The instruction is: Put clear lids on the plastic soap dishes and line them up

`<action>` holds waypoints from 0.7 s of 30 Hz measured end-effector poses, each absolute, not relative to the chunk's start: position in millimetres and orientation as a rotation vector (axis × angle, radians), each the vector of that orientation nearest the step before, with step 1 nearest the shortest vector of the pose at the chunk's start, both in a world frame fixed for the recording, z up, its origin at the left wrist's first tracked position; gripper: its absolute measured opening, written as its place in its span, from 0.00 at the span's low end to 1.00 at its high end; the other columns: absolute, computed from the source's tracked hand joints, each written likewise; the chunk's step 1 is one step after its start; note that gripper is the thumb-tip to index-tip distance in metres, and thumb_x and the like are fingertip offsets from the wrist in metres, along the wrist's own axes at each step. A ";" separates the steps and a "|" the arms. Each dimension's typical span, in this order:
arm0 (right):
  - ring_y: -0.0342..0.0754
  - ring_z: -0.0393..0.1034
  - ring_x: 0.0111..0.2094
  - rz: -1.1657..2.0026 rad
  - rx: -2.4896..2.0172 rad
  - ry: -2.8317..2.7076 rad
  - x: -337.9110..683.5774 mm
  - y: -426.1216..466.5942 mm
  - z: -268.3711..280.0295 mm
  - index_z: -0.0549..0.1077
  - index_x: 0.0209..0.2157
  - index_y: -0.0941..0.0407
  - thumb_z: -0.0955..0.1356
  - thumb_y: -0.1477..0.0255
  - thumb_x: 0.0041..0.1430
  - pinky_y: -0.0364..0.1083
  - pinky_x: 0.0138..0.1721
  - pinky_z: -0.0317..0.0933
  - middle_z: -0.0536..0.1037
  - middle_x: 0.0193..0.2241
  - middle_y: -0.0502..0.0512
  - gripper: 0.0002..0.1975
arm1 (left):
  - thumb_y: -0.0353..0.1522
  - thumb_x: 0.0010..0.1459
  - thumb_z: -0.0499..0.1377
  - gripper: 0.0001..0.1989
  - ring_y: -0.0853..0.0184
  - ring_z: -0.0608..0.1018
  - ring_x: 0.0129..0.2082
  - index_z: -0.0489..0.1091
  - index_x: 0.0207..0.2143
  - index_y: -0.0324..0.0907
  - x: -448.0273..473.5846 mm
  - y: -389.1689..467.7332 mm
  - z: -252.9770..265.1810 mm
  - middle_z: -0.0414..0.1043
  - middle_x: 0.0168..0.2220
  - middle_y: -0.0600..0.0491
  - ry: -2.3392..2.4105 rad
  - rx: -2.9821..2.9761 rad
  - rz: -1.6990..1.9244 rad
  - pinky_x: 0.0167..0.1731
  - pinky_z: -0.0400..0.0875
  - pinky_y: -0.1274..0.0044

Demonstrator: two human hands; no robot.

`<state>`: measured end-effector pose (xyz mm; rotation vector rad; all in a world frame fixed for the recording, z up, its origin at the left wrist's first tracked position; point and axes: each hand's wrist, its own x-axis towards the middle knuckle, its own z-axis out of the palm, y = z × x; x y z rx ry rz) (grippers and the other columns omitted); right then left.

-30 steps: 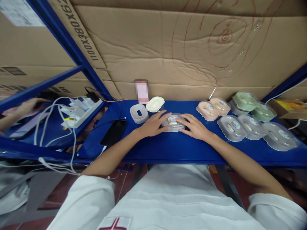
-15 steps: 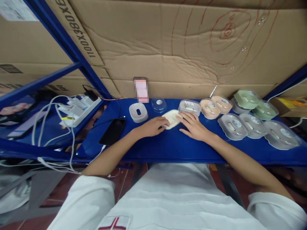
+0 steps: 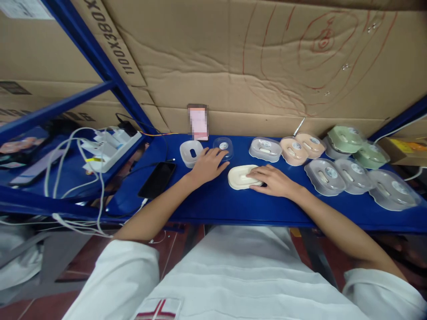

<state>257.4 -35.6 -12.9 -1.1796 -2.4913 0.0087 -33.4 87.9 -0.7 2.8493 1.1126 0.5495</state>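
Note:
A cream, rounded-rectangular shallow plastic piece (image 3: pixel 238 178) lies on the blue work surface. My right hand (image 3: pixel 276 180) holds its right end, fingers over the top and thumb at the near edge. My left hand (image 3: pixel 207 165) is open, holding nothing, its fingers stretched toward a clear plastic cover (image 3: pixel 223 146) with a round sticker. Its fingertips overlap the cover's near edge; whether they touch it I cannot tell. Just left of that hand sits a white rounded box (image 3: pixel 188 155) with an oval slot, its right side partly hidden.
Covered boxes line the right: a pale one (image 3: pixel 265 150), peach ones (image 3: pixel 294 152), several grey ones (image 3: pixel 325 178) and green ones (image 3: pixel 345 138). A black phone (image 3: pixel 156 180) lies at left, near a power strip (image 3: pixel 116 151) with tangled cables. Another phone (image 3: pixel 199 122) leans against the cardboard (image 3: pixel 187 53).
My left hand has let go of the cream piece and moved left and away from me, toward the clear cover. The cream piece has come slightly nearer with my right hand.

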 end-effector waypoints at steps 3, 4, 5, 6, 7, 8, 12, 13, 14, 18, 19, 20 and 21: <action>0.58 0.78 0.56 0.016 -1.202 -2.488 260.8 -34.0 -13.0 0.78 0.60 0.51 0.68 0.57 0.74 0.56 0.55 0.69 0.82 0.57 0.61 0.21 | 0.42 0.72 0.55 0.25 0.34 0.71 0.65 0.69 0.64 0.40 -42.6 82.0 15.2 0.68 0.65 0.30 1.610 2.764 0.535 0.63 0.63 0.42; 0.58 0.78 0.56 0.016 -1.207 -2.486 261.8 -33.6 -13.2 0.79 0.60 0.51 0.68 0.57 0.73 0.56 0.55 0.69 0.82 0.56 0.61 0.21 | 0.43 0.70 0.57 0.25 0.32 0.72 0.63 0.70 0.63 0.38 -46.8 82.2 19.4 0.69 0.63 0.28 1.760 2.701 0.443 0.59 0.66 0.42; 0.59 0.78 0.55 0.017 -1.209 -2.486 262.5 -33.3 -13.5 0.79 0.60 0.51 0.68 0.57 0.73 0.57 0.55 0.69 0.82 0.56 0.61 0.21 | 0.44 0.69 0.58 0.26 0.31 0.73 0.61 0.71 0.61 0.36 -51.3 83.8 22.8 0.71 0.61 0.27 1.852 2.645 0.320 0.55 0.70 0.43; 0.59 0.78 0.56 0.023 -1.208 -2.486 262.8 -33.1 -13.9 0.78 0.60 0.52 0.68 0.57 0.73 0.57 0.56 0.69 0.82 0.57 0.62 0.21 | 0.43 0.68 0.60 0.24 0.31 0.75 0.59 0.73 0.58 0.35 -56.2 86.3 25.6 0.73 0.58 0.27 1.886 2.607 0.198 0.53 0.73 0.46; 0.60 0.78 0.56 0.036 -1.205 -2.485 262.7 -33.1 -14.4 0.78 0.61 0.52 0.69 0.57 0.73 0.58 0.57 0.69 0.82 0.57 0.62 0.22 | 0.42 0.68 0.60 0.22 0.33 0.77 0.57 0.75 0.55 0.35 -61.3 89.6 28.4 0.76 0.54 0.28 1.877 2.589 0.099 0.51 0.75 0.49; 0.60 0.77 0.57 0.055 -1.198 -2.484 262.3 -33.3 -15.0 0.76 0.63 0.51 0.69 0.57 0.73 0.59 0.58 0.69 0.81 0.58 0.62 0.23 | 0.41 0.67 0.61 0.19 0.35 0.79 0.55 0.77 0.52 0.36 -66.9 93.1 31.4 0.78 0.52 0.30 1.847 2.587 0.033 0.51 0.76 0.51; 0.61 0.69 0.67 0.123 -1.172 -2.451 258.2 -34.8 -18.3 0.62 0.74 0.49 0.69 0.56 0.73 0.62 0.66 0.66 0.71 0.69 0.63 0.33 | 0.35 0.65 0.61 0.13 0.43 0.83 0.52 0.80 0.49 0.42 -93.6 103.6 52.2 0.81 0.51 0.39 1.719 2.621 -0.021 0.52 0.77 0.58; 0.62 0.65 0.70 0.122 -1.175 -2.427 256.8 -35.2 -18.9 0.58 0.76 0.49 0.69 0.54 0.72 0.62 0.68 0.66 0.65 0.72 0.64 0.37 | 0.35 0.65 0.61 0.13 0.45 0.83 0.53 0.80 0.50 0.44 -100.1 104.2 59.0 0.82 0.52 0.43 1.656 2.637 0.008 0.54 0.76 0.60; 0.63 0.62 0.72 0.112 -1.181 -2.397 255.5 -35.5 -19.1 0.55 0.77 0.48 0.69 0.52 0.71 0.63 0.69 0.65 0.59 0.75 0.65 0.40 | 0.36 0.66 0.61 0.13 0.48 0.82 0.54 0.80 0.50 0.47 -105.2 103.8 65.6 0.82 0.53 0.47 1.543 2.656 0.079 0.56 0.75 0.62; 0.65 0.56 0.75 0.035 -1.175 -2.296 253.4 -35.2 -16.3 0.44 0.80 0.47 0.69 0.50 0.71 0.67 0.73 0.58 0.47 0.79 0.66 0.46 | 0.42 0.68 0.61 0.13 0.56 0.81 0.56 0.79 0.50 0.49 -101.9 92.5 76.3 0.81 0.54 0.52 0.952 2.685 0.260 0.61 0.72 0.68; 0.65 0.53 0.76 0.023 -1.167 -2.303 253.9 -34.7 -15.4 0.45 0.80 0.47 0.69 0.51 0.72 0.67 0.74 0.55 0.48 0.79 0.65 0.46 | 0.42 0.69 0.60 0.13 0.57 0.81 0.56 0.78 0.51 0.48 -95.0 88.4 73.5 0.81 0.54 0.51 0.806 2.671 0.262 0.61 0.72 0.68; 0.65 0.51 0.77 0.022 -1.161 -2.326 254.8 -34.0 -14.8 0.46 0.79 0.47 0.69 0.51 0.72 0.68 0.74 0.54 0.48 0.79 0.64 0.45 | 0.42 0.70 0.60 0.13 0.58 0.81 0.55 0.77 0.51 0.47 -86.5 84.4 68.7 0.80 0.54 0.50 0.675 2.654 0.256 0.60 0.72 0.69; 0.65 0.49 0.77 0.030 -1.153 -2.359 256.0 -33.2 -14.6 0.48 0.79 0.47 0.69 0.52 0.72 0.67 0.74 0.53 0.49 0.79 0.63 0.43 | 0.40 0.71 0.58 0.13 0.59 0.81 0.54 0.77 0.52 0.46 -77.3 80.8 62.6 0.80 0.54 0.49 0.566 2.639 0.241 0.58 0.73 0.69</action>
